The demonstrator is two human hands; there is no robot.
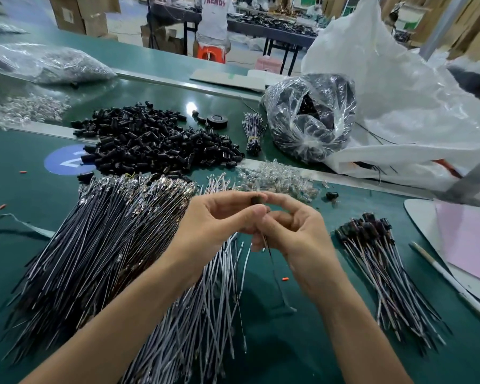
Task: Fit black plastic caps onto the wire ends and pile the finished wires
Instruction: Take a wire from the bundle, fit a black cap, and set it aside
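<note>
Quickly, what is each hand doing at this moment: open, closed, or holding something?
Left hand: closed, pinching a black cap.
Right hand: closed, holding a thin wire.

Bright, even overhead light; white glare spot (190, 108) on the glossy green surface (31, 195), sheen on clear plastic bags (311, 115). Soft shadow under the forearms (139, 300). Wide-angle bending at edges; bkgd soft, fingers (287, 201) slightly blurred w/ motion.
</note>
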